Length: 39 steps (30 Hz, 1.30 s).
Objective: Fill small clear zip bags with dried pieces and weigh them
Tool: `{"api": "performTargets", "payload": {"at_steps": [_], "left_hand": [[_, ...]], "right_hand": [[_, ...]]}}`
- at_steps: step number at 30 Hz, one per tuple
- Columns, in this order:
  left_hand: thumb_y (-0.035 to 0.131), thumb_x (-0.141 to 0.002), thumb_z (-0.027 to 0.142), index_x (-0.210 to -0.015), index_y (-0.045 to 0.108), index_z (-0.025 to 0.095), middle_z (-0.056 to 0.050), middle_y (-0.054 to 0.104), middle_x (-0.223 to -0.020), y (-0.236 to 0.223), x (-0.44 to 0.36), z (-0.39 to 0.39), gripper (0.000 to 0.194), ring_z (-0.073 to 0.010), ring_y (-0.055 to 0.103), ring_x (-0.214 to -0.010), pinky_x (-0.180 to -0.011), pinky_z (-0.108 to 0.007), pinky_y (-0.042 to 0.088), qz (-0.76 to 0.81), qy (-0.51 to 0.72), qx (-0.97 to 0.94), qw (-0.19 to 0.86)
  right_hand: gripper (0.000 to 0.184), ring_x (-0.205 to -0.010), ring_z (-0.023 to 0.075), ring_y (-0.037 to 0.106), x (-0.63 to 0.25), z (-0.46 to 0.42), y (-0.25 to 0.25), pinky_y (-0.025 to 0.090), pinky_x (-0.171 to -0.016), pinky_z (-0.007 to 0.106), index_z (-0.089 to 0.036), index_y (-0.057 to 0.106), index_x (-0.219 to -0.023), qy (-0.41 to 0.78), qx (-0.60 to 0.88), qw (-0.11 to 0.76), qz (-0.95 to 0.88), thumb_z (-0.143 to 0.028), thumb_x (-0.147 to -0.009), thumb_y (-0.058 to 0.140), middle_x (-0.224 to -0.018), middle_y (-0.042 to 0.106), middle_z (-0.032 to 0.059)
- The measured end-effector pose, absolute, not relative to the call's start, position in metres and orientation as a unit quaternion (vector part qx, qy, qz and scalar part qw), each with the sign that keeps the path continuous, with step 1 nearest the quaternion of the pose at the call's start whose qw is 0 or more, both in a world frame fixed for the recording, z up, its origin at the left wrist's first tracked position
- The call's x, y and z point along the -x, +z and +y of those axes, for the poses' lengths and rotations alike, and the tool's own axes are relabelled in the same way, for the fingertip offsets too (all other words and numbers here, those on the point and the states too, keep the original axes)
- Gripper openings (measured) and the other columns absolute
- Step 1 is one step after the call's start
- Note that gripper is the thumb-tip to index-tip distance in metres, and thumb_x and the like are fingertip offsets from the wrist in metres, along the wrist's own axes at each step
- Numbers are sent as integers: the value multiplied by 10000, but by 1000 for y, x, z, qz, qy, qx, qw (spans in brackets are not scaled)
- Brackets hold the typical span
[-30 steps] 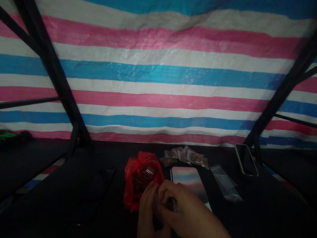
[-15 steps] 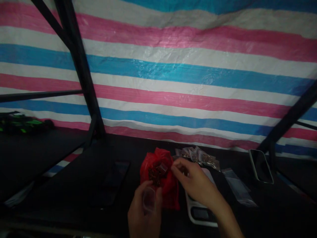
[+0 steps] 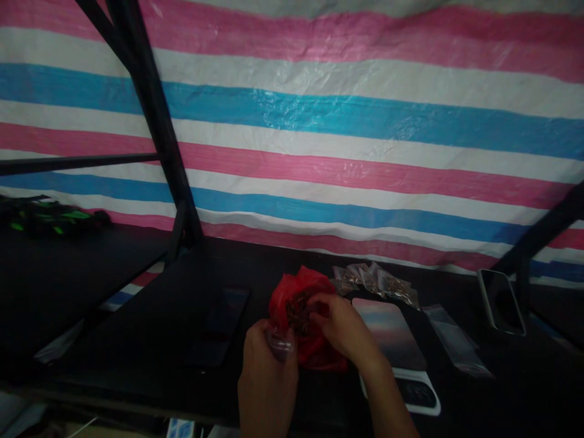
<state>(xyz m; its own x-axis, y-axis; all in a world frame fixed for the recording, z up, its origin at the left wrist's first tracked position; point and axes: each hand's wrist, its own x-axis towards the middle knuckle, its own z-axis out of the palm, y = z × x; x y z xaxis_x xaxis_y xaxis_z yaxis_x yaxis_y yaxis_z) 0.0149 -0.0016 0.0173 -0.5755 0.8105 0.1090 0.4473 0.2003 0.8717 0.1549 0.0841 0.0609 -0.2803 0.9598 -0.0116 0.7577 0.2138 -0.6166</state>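
Observation:
A red plastic bag (image 3: 305, 281) lies open on the black table, with a pile of small brownish metal-looking pieces (image 3: 295, 307) inside; their exact kind is too blurred to tell. My left hand (image 3: 268, 371) is at the bag's near left edge, thumb and fingers closed around a small clear plastic bag (image 3: 280, 344) with its mouth held apart. My right hand (image 3: 337, 322) reaches into the red bag from the right. Its fingers are bent together at the pile, and what they pinch is hidden.
Right of the red bag sits a kitchen scale (image 3: 390, 333). Behind it lie several filled clear bags (image 3: 376, 281); flat clear bags (image 3: 456, 340) lie further right. A phone (image 3: 500, 302) leans by the right post, and a dark phone-like slab (image 3: 223, 322) lies left. A green-black toy car (image 3: 55, 218) stands far left.
My right hand has moved from the red bag's right rim into the pile, uncovering the scale's plate. My left hand has tilted the clear bag toward the pile. The view has shifted slightly.

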Motion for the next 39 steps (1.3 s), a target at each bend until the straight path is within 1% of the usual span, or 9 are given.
{"api": "performTargets", "payload": {"at_steps": [3,6,10,13,16,20,26,34,39], "left_hand": [[552,-940,408,-1087,532,265,-106,708,-1052,20,-13,-1,207,-340,728,-986,-798,-444,521,775,428,-406,226],[550,-945,352,-1009,501,279,-67,705,-916,22,-15,1,109,-317,727,-856,-733,-405,483,774,433,-389,251],[625,-871,344,-972,508,275,-4,663,-788,22,-23,7,169,-258,682,-706,-654,-351,456,741,506,-347,271],[666,-760,327,-891,497,264,48,554,-725,18,-27,15,223,-183,597,-623,-588,-295,457,675,611,-300,285],[688,-692,315,-854,476,260,73,485,-714,15,-31,20,272,-134,521,-595,-521,-240,451,625,670,-249,314],[715,-685,364,-896,495,259,66,514,-750,18,-35,21,323,-121,495,-575,-431,-206,424,612,687,-210,331],[720,-612,336,-840,534,241,75,511,-703,21,-35,20,310,-109,491,-600,-511,-215,475,606,716,-195,289],[747,-589,331,-819,535,240,85,502,-675,22,-31,20,326,-99,468,-552,-449,-201,388,586,723,-181,318],[753,-531,332,-856,517,246,87,519,-712,22,-26,23,410,-96,493,-550,-459,-215,418,552,743,-138,352]], "right_hand": [[297,-1215,231,721,-167,82,56,477,-1098,344,-226,799,-1195,311,531,228,-755,-118,-946,678,-1259,799,65],[290,-1209,259,699,-167,76,59,480,-1073,363,-217,801,-1143,268,569,224,-744,-99,-886,740,-1312,745,90],[301,-1161,271,698,-160,69,65,495,-980,355,-216,781,-1116,238,603,185,-738,-99,-840,801,-1269,718,93],[301,-1125,250,711,-161,65,65,489,-965,339,-232,788,-1108,266,585,192,-742,-105,-836,810,-1229,737,70],[294,-1105,247,722,-165,64,62,486,-957,339,-247,801,-1114,282,578,200,-739,-124,-847,802,-1192,773,60],[258,-1102,258,735,-170,64,62,488,-922,335,-240,806,-1122,294,574,212,-735,-183,-871,795,-1149,820,60],[205,-1031,258,766,-172,63,69,496,-842,322,-226,794,-1117,307,596,212,-711,-275,-919,767,-1090,840,71],[356,-1212,329,722,-154,61,65,507,-954,382,-166,724,-1284,237,623,185,-722,-266,-943,739,-1327,750,168],[319,-1128,300,763,-152,64,64,523,-897,357,-192,731,-1247,309,607,229,-695,-312,-952,727,-1206,807,131]]}}
